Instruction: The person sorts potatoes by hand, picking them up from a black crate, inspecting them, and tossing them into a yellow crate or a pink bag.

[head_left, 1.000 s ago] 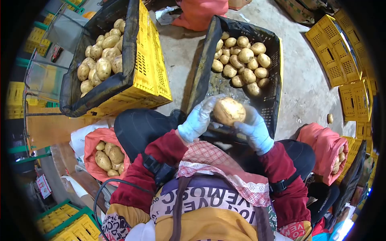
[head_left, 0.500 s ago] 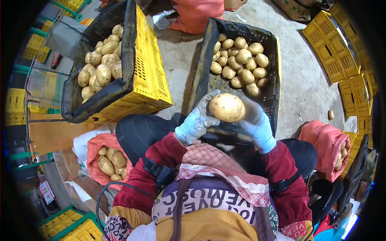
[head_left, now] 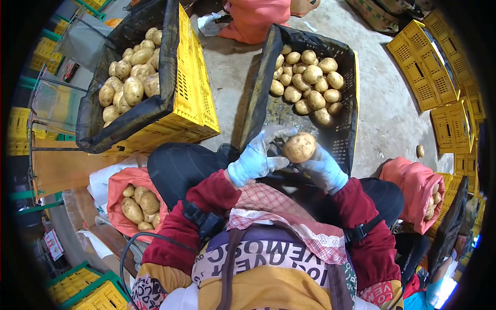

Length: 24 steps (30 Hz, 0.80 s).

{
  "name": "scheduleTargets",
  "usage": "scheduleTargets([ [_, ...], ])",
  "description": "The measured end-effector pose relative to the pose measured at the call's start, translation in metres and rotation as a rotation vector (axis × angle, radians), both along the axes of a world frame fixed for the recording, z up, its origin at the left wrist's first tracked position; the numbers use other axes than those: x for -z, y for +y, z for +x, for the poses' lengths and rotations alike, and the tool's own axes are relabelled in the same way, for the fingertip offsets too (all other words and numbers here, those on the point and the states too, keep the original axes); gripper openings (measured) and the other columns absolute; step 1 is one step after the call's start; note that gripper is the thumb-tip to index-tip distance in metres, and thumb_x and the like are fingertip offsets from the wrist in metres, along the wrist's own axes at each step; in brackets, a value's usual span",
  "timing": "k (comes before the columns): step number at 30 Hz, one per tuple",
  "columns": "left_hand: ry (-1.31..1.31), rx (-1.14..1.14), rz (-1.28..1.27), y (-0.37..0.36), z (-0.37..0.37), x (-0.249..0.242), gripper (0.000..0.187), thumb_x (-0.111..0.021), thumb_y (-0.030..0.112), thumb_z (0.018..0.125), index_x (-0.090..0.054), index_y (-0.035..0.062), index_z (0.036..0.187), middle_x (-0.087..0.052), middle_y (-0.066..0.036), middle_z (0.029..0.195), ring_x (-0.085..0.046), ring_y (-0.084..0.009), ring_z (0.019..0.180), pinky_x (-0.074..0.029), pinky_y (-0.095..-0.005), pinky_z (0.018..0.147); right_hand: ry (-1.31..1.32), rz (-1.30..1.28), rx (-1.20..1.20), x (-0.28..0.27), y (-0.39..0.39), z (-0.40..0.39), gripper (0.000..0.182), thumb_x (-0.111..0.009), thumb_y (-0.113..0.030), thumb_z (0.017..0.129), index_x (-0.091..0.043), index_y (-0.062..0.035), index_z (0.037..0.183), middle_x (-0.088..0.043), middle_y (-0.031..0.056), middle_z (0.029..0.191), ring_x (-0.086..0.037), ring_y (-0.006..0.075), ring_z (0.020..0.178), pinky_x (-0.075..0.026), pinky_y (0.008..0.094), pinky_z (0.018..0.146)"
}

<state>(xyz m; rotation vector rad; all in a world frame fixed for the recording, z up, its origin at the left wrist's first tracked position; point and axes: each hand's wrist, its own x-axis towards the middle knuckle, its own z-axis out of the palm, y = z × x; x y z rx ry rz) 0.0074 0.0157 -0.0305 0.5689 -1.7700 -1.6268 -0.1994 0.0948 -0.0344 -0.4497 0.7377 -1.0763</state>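
A single potato point(head_left: 299, 147) is raised over the near end of a black-lined crate point(head_left: 261, 77). My right hand point(head_left: 326, 168), in a pale blue and grey glove, grips it from the right and below. Gloved the same way, my left hand point(head_left: 258, 159) is beside the potato's left side, thumb and fingers spread apart with the fingertips close to it. Beyond both hands, a pile of potatoes point(head_left: 312, 75) fills the far part of that crate.
To the left stands a yellow crate point(head_left: 194, 88) with a black liner, heaped with potatoes. Red sacks of potatoes flank my legs, one at left point(head_left: 121, 194) and one at right point(head_left: 408, 186). Yellow crates point(head_left: 421, 64) line the right side. One loose potato point(head_left: 420, 151) lies on the floor.
The potato has turned and shifted slightly right and down, now in my right hand. My left hand has opened away from it.
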Motion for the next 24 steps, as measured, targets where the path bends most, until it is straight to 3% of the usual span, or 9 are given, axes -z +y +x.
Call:
scheduleTargets([
  [3, -0.071, -0.012, -0.133, 0.001, 0.002, -0.007, 0.066, -0.079, 0.017, 0.07, -0.051, 0.0075, 0.128, -0.048, -0.007, 0.126, -0.046, -0.0181, 0.119, -0.037, -0.0319, 0.1, -0.032, -0.016, 0.003, 0.001, 0.001, 0.002, 0.074, -0.075, -0.004, 0.072, -0.038, -0.0071, 0.136, -0.054, 0.0078, 0.127, -0.054, 0.0207, 0.116, -0.045, 0.0334, 0.096],
  [6, 0.007, -0.03, 0.057, 0.006, 0.003, -0.005, 0.065, -0.079, 0.017, 0.069, -0.052, 0.0078, 0.127, -0.048, -0.007, 0.126, -0.045, -0.0184, 0.12, -0.036, -0.0321, 0.101, -0.049, -0.018, -0.021, 0.004, 0.0, 0.001, 0.074, -0.074, -0.003, 0.072, -0.038, -0.0067, 0.136, -0.054, 0.0075, 0.127, -0.055, 0.0212, 0.114, -0.047, 0.0336, 0.094],
  [10, -0.029, -0.029, -0.038, 0.002, 0.002, 0.001, 0.07, -0.079, 0.017, 0.069, -0.048, 0.0078, 0.13, -0.048, -0.008, 0.126, -0.044, -0.0196, 0.121, -0.035, -0.0332, 0.102, -0.032, 0.003, -0.021, 0.004, -0.001, 0.0, 0.07, -0.071, 0.001, 0.073, -0.039, -0.0043, 0.135, -0.055, 0.0087, 0.125, -0.056, 0.0208, 0.113, -0.048, 0.0331, 0.092],
  [14, -0.063, -0.035, -0.052, 0.003, 0.004, -0.024, 0.079, -0.079, 0.02, 0.072, -0.036, 0.0073, 0.137, -0.049, -0.012, 0.124, -0.046, -0.0206, 0.12, -0.036, -0.0342, 0.103, 0.501, -0.08, -0.004, -0.012, -0.011, 0.0, 0.066, -0.071, -0.001, 0.072, -0.042, 0.0019, 0.131, -0.056, 0.0111, 0.121, -0.056, 0.0191, 0.109, -0.045, 0.0327, 0.094],
  [16, 0.106, -0.014, 0.471, 0.008, -0.002, 0.015, 0.075, -0.078, 0.024, 0.075, -0.038, 0.0082, 0.136, -0.052, -0.011, 0.122, -0.053, -0.0186, 0.112, -0.043, -0.0323, 0.096, 0.544, -0.212, -0.019, -0.017, -0.012, -0.003, 0.062, -0.074, -0.006, 0.071, -0.048, 0.0026, 0.127, -0.059, 0.0107, 0.116, -0.057, 0.0182, 0.108, -0.044, 0.0319, 0.095],
  [17, 0.031, 0.019, 0.653, 0.006, 0.004, 0.004, 0.07, -0.076, 0.025, 0.078, -0.04, 0.0083, 0.135, -0.056, -0.008, 0.118, -0.057, -0.016, 0.104, -0.049, -0.0303, 0.087, 0.532, -0.23, -0.013, -0.017, -0.013, -0.006, 0.059, -0.075, -0.007, 0.072, -0.051, 0.0026, 0.124, -0.06, 0.0103, 0.114, -0.057, 0.0172, 0.105, -0.045, 0.0312, 0.093],
  [18, 0.036, 0.002, 0.644, 0.005, 0.007, -0.003, 0.07, -0.076, 0.025, 0.078, -0.04, 0.0083, 0.135, -0.056, -0.008, 0.118, -0.057, -0.016, 0.104, -0.049, -0.0303, 0.087, 0.526, -0.24, -0.001, -0.021, -0.014, -0.007, 0.056, -0.076, -0.008, 0.072, -0.054, 0.0025, 0.122, -0.062, 0.0099, 0.111, -0.057, 0.0163, 0.103, -0.046, 0.0305, 0.091],
  [20, 0.361, 0.096, 0.817, 0.008, 0.007, -0.01, 0.066, -0.074, 0.029, 0.08, -0.042, 0.0067, 0.133, -0.058, -0.007, 0.117, -0.059, -0.0158, 0.102, -0.05, -0.0306, 0.081, 0.471, -0.234, 0.01, -0.032, -0.014, -0.011, 0.049, -0.074, -0.011, 0.075, -0.056, 0.0026, 0.119, -0.063, 0.0081, 0.106, -0.058, 0.0138, 0.095, -0.047, 0.0289, 0.086],
  [24, 0.519, 0.257, 1.172, -0.003, 0.016, -0.002, 0.073, -0.072, 0.044, 0.077, -0.043, 0.0033, 0.131, -0.062, -0.013, 0.107, -0.062, -0.0197, 0.085, -0.052, -0.0267, 0.07, 0.571, -0.156, 0.034, -0.06, -0.014, -0.005, 0.04, -0.067, -0.013, 0.082, -0.057, 0.0023, 0.117, -0.064, 0.0052, 0.093, -0.058, 0.0097, 0.086, -0.047, 0.0246, 0.077],
])
